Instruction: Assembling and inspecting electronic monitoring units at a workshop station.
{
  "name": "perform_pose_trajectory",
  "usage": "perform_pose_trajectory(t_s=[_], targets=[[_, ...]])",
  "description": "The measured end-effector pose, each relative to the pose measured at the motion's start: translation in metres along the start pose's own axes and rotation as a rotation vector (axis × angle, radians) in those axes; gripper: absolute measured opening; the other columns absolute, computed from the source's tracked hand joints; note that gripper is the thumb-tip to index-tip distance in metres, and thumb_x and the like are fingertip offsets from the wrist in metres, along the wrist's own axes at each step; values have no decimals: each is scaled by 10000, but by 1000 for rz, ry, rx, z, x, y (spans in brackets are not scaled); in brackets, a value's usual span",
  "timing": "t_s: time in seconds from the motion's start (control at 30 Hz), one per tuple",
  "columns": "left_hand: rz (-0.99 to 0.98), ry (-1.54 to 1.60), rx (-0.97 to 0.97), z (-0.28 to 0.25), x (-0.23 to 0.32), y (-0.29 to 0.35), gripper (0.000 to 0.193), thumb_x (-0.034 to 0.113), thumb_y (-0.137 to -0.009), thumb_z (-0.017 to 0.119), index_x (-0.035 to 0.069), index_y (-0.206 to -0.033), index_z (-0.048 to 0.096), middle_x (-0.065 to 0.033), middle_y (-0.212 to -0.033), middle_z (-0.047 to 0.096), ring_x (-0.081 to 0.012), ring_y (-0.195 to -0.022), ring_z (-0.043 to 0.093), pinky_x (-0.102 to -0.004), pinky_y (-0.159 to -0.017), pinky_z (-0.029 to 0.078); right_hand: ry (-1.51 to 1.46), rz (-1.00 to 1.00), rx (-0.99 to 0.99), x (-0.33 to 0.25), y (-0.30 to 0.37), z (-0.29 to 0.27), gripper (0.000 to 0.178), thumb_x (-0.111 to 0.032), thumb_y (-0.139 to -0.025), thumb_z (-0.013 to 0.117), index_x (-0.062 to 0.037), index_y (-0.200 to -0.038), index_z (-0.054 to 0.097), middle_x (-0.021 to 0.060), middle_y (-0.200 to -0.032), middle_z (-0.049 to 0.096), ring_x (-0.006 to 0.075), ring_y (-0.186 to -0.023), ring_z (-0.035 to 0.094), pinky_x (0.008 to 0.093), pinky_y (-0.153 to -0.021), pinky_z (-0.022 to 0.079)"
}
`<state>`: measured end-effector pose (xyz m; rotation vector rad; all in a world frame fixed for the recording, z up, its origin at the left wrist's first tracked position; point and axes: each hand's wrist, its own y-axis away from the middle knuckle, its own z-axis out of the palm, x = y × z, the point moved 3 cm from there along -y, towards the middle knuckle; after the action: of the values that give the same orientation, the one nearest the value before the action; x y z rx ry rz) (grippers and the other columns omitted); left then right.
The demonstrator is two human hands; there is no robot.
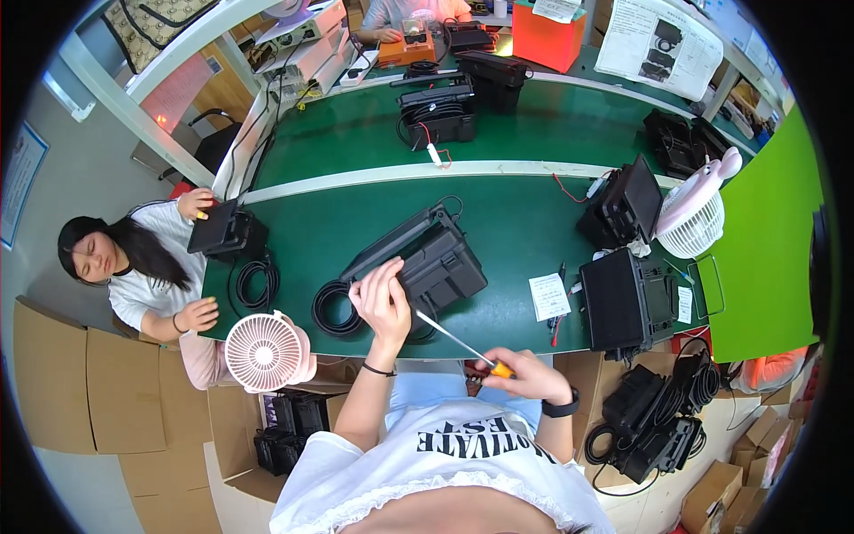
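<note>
A black plastic case (445,267) with a raised lid or flat panel lies tilted on the green table in front of me. My left hand (382,301) is closed at its near left side, fingertips on the edge. Beside that hand rests a coil of black cable (335,307). In my right hand (527,376) is a screwdriver (452,335) with an orange and yellow handle. Its metal shaft points up and left, the tip close to the case's near side and my left wrist. Whether the tip touches anything I cannot tell.
At the left, a co-worker handles another black case (233,230). A pink fan (267,351) stands at the near edge, a second fan (698,214) at the right by more black cases (623,303). A paper slip (549,296) and pens lie between. Cardboard boxes (240,436) flank me below.
</note>
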<state>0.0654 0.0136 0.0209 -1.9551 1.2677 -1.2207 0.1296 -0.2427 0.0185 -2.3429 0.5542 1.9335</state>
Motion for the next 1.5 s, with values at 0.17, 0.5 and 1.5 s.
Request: perform_pose_trajectory(t_s=[0.17,0.5,1.5], targets=[[67,170,26,-1,-8,7,166,95,-944,558,84,-1014,708,-34,-1057,735,-207,-976,669,-370,-962,344,-331,-76,430,25,19,-26,188,-145,-975,617,-89,-1141,548,-3,-868,646,45,-586,531,197,-516,429],[549,421,161,-32,9,80,402,66,-592,878,224,-845,608,-34,-1031,472,-245,-782,617,-385,-763,546,-663,-237,982,35,-51,-33,214,-7,-944,622,-121,-1003,451,77,-1111,644,21,-654,517,168,-496,422],[-653,70,203,16,-96,40,1175,407,-595,904,14,-1484,243,-196,-1425,418,-356,-1375,367,-549,-1200,53,-490,-205,1099,91,-83,-1,152,-75,-976,604,-82,-951,455,66,-915,584,93,-768,580,199,-448,436]])
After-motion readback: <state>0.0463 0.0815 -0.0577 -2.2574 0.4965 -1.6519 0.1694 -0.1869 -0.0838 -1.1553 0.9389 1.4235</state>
